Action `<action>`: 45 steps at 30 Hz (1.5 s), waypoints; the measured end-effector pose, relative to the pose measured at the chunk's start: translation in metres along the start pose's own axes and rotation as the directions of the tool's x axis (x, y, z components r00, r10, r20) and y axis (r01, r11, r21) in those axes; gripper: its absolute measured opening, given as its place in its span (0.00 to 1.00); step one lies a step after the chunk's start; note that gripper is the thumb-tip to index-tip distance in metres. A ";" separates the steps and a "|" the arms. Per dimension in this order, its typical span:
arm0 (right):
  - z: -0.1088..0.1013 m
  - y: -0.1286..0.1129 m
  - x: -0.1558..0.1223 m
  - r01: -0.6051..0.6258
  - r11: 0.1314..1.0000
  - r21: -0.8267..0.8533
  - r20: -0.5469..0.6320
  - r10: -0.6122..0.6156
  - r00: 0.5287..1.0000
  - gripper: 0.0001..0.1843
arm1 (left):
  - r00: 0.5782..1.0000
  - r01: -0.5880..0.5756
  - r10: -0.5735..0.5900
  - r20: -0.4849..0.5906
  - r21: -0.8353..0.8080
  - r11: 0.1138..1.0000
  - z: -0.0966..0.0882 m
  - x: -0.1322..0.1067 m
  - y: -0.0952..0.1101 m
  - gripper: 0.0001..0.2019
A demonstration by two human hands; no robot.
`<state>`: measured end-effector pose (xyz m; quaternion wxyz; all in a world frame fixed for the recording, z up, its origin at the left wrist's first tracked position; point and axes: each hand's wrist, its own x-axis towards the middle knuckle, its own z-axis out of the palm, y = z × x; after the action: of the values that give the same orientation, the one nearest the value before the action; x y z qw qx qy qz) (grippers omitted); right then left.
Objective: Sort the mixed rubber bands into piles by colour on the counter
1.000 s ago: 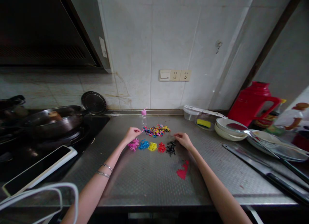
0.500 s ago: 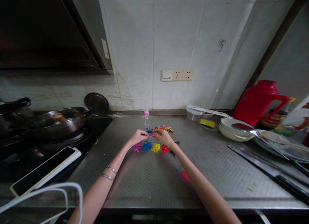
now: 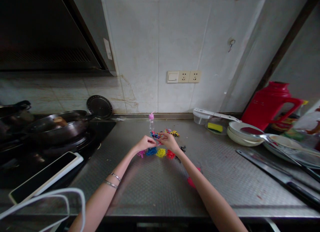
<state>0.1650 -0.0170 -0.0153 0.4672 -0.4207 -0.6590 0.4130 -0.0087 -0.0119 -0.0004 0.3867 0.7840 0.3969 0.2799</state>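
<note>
My left hand (image 3: 146, 144) is closed, thumb and fingers pinched above the magenta rubber bands (image 3: 141, 153) and blue rubber bands (image 3: 151, 151). What it pinches is too small to make out. Facing it, my right hand (image 3: 168, 142) is closed too, its fingertips on a pink rubber band (image 3: 159, 143). Below the hands, yellow rubber bands (image 3: 161, 152), red rubber bands (image 3: 170, 154) and black rubber bands (image 3: 183, 148) lie in separate small heaps, the black ones partly behind my right wrist. A mixed, many-coloured heap of rubber bands (image 3: 174, 133) lies just beyond the fingers.
Behind the hands stands a small clear bottle with a pink cap (image 3: 151, 121). A bright pink object (image 3: 191, 182) lies partly under my right forearm. To the left are a phone (image 3: 45, 177) and a pan (image 3: 58, 128); to the right, bowls (image 3: 243, 138), a knife (image 3: 265, 168) and a red flask (image 3: 268, 104).
My left hand has shifted slightly down and right, its fingertips now lower, over the blue heap. My right hand stays nearly in place, its fingers slightly more extended. The heaps look the same.
</note>
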 end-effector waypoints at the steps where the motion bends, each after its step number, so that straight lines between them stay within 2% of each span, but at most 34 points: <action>1: 0.000 0.000 0.000 0.013 1.000 0.011 -0.003 -0.013 1.000 0.19 | 1.000 0.002 -0.002 0.007 -0.001 1.000 0.001 0.000 -0.001 0.12; 5: -0.002 -0.003 0.001 0.030 0.999 0.036 -0.051 -0.028 0.998 0.20 | 0.999 0.020 -0.020 0.032 0.004 1.000 0.000 0.001 -0.002 0.12; 9: -0.011 -0.006 -0.001 0.070 0.997 -0.016 -0.093 -0.071 0.993 0.21 | 0.999 0.043 -0.043 0.032 0.015 0.999 -0.010 -0.001 -0.004 0.12; 12: -0.022 -0.003 -0.003 0.103 0.986 -0.134 -0.033 -0.108 0.994 0.19 | 0.994 0.085 -0.082 -0.067 0.044 0.995 -0.026 -0.003 -0.009 0.13; 14: -0.030 0.000 -0.005 0.094 0.969 -0.230 0.038 -0.088 0.995 0.19 | 0.986 0.127 -0.117 -0.116 0.081 0.989 -0.038 -0.006 -0.014 0.14; 17: -0.040 0.003 -0.007 0.072 0.938 -0.340 0.115 -0.035 0.993 0.21 | 0.981 0.164 -0.144 -0.133 0.152 0.975 -0.052 -0.009 -0.023 0.14; 20: -0.046 0.003 -0.009 0.084 0.897 -0.434 0.141 -0.024 0.990 0.21 | 0.976 0.190 -0.159 -0.145 0.228 0.955 -0.059 -0.011 -0.030 0.12; 24: -0.047 0.000 -0.011 0.104 0.848 -0.519 0.150 -0.029 0.988 0.20 | 0.967 0.244 -0.213 -0.138 0.276 0.930 -0.061 -0.011 -0.037 0.09; 28: -0.046 0.001 -0.010 0.111 0.835 -0.539 0.121 -0.054 0.991 0.20 | 0.965 0.254 -0.226 -0.134 0.250 0.934 -0.064 -0.011 -0.042 0.10; 38: -0.053 0.013 -0.009 0.047 0.831 -0.554 -0.078 -0.109 0.991 0.13 | 0.913 0.324 -0.266 -0.309 0.151 0.934 -0.061 -0.013 -0.054 0.12; 42: -0.047 0.022 -0.009 0.027 0.816 -0.578 -0.076 -0.086 0.993 0.12 | 0.903 0.319 -0.257 -0.344 0.137 0.938 -0.061 -0.015 -0.058 0.12; 45: -0.040 0.023 -0.008 0.056 0.791 -0.610 -0.024 -0.089 0.996 0.13 | 0.897 0.317 -0.255 -0.361 0.124 0.940 -0.062 -0.015 -0.062 0.11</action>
<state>0.2092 -0.0109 -0.0304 0.3395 -0.5334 -0.7601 0.1501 -0.0878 0.0232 -0.0205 0.2772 0.6883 0.5924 0.3137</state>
